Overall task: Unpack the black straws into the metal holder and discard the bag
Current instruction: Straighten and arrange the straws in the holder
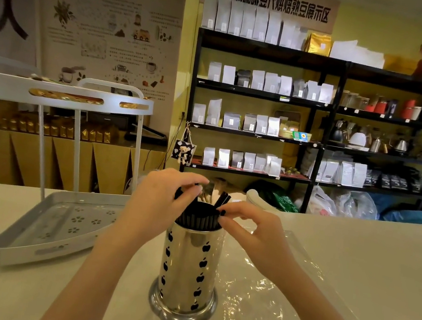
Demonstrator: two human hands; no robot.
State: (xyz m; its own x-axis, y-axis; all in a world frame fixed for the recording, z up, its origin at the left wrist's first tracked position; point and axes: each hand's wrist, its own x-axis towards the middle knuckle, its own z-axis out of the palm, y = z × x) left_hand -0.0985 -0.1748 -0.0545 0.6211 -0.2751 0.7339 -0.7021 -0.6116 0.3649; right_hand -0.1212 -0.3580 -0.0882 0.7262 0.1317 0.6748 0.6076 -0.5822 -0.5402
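Observation:
A shiny metal holder (188,273) with apple-shaped cutouts stands upright on the white counter in front of me. A bundle of black straws (198,216) fills it and sticks out above its rim. My left hand (163,199) hovers over the left side of the bundle, its fingers curled around the straw tops. My right hand (246,226) pinches straw tops at the right edge of the bundle. A clear plastic bag (271,298) lies flat and crinkled on the counter to the right of the holder, under my right forearm.
A white two-tier rack (41,217) with a perforated lower tray stands on the counter to the left. Black shelving (324,137) with coffee bags and kettles lines the far wall. Plastic sacks lie on the floor behind the counter.

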